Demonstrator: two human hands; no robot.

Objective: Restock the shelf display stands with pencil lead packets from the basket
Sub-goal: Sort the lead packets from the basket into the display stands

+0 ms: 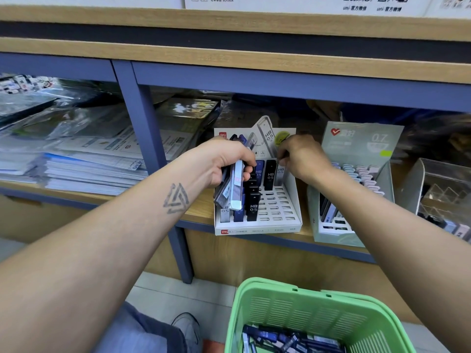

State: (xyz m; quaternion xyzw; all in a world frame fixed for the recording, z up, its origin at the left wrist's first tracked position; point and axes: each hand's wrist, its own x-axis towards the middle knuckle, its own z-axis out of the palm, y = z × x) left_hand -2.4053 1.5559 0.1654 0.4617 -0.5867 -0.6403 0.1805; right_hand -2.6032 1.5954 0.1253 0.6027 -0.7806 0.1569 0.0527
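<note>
A white slotted display stand [277, 212] sits on the wooden shelf, holding black, blue and grey HB 0.5 lead packets [253, 208] in its left and back slots. My left hand [226, 161] grips a bundle of several lead packets [235, 189] above the stand's left side. My right hand [303, 159] is at the stand's back right, its fingers curled at a grey packet [280, 174] standing in the back row. A green plastic basket [318, 309] on the floor below holds many more packets.
A pale green 0.7 display stand [356, 200] with packets sits right of the white one, and a clear acrylic organiser [443, 189] further right. Stacked papers and plastic sleeves [76, 154] fill the left shelf bay. A blue post [150, 138] divides the bays.
</note>
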